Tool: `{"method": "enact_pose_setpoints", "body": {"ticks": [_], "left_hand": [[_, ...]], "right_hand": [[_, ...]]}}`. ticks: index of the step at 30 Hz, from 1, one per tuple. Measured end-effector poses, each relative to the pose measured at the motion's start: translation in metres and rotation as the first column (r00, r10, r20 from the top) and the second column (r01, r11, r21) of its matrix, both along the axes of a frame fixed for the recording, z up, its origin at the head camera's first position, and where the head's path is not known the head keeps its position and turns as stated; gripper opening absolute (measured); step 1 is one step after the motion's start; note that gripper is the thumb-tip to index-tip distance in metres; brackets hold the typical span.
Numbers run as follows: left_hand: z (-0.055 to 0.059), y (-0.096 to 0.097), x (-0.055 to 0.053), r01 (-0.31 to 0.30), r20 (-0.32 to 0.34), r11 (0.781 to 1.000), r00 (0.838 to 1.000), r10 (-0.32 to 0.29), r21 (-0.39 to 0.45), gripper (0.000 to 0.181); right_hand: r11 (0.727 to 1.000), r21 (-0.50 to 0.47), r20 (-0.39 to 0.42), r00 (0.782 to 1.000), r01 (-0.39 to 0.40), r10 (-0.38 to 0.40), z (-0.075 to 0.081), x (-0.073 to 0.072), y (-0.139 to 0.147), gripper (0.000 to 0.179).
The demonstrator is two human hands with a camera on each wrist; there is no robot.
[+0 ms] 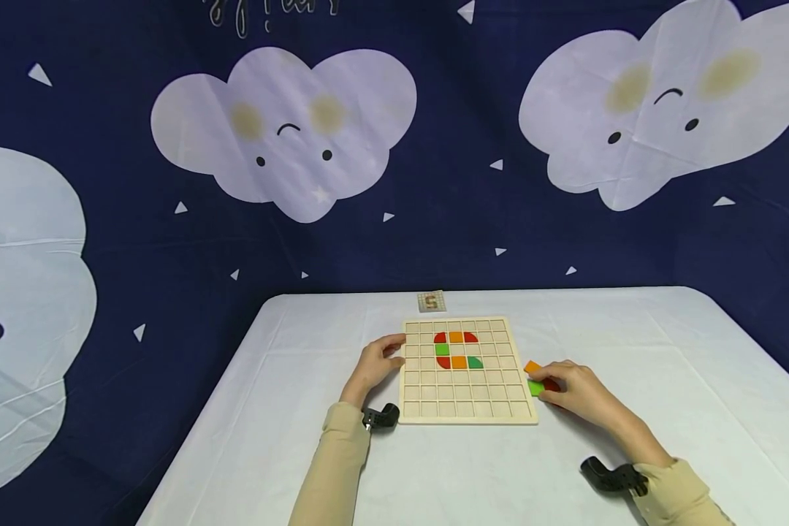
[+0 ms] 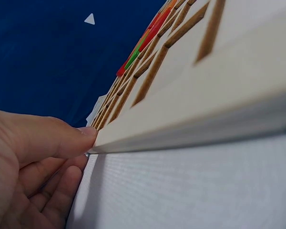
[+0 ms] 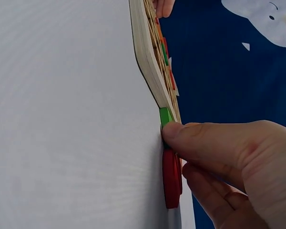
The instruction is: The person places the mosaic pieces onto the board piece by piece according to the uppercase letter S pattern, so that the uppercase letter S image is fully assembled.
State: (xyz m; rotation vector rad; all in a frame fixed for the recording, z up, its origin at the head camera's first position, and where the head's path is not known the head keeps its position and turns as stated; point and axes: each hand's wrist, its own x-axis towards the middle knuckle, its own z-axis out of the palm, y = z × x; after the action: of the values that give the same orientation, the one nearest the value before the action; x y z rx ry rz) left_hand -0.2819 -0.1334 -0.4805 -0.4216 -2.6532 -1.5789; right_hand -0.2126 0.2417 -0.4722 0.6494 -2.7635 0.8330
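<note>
A pale wooden grid board [image 1: 434, 393] lies on the table with several coloured tiles in its upper cells: red quarter-rounds, orange squares, a light green square [image 1: 442, 349] and a darker green quarter-round [image 1: 475, 362]. At the board's left edge is my left hand [image 1: 373, 365], its thumb and forefinger apart and touching the rim. Beside the right edge, my right hand [image 1: 580, 391] has thumb and forefinger on a loose green tile [image 3: 166, 115]. Red pieces [image 3: 171, 183] lie under that hand, partly hidden. An orange tile [image 1: 532, 367] shows by the forefinger.
A small card [image 1: 431, 302] with a brown figure on a grid lies behind the board. The white-covered table [image 1: 460, 471] reaches back to a dark blue cloth [image 1: 342, 256] printed with clouds. Black wrist cameras hang by both sleeves.
</note>
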Motion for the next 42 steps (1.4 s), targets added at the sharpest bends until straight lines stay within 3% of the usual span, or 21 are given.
{"method": "enact_pose_setpoints", "body": {"ticks": [4,9,21,27,42], "left_hand": [[0.0,0.0,0.001,0.004,-0.002,1.0,1.0,-0.004,-0.002,0.046],[0.0,0.001,0.001,0.001,0.002,1.0,1.0,-0.001,0.004,0.046],[-0.001,0.0,0.001,0.003,-0.007,1.0,1.0,-0.003,-0.001,0.046],[-0.001,0.0,0.001,0.001,-0.005,1.0,1.0,-0.001,0.002,0.046],[0.0,0.001,0.0,0.006,-0.007,1.0,1.0,-0.006,0.006,0.046]], "right_hand": [[1.0,-0.005,0.006,1.0,0.016,-0.016,-0.001,0.0,0.0,0.027],[1.0,-0.016,-0.045,0.999,0.015,-0.016,0.001,0.0,0.001,0.025],[0.998,-0.053,-0.038,0.998,0.046,-0.048,0.022,-0.005,-0.002,0.026],[0.997,-0.073,-0.107,0.994,-0.006,-0.001,0.033,-0.014,-0.016,0.028],[0.988,-0.13,-0.069,0.995,-0.086,0.078,0.04,-0.03,-0.065,0.029]]}}
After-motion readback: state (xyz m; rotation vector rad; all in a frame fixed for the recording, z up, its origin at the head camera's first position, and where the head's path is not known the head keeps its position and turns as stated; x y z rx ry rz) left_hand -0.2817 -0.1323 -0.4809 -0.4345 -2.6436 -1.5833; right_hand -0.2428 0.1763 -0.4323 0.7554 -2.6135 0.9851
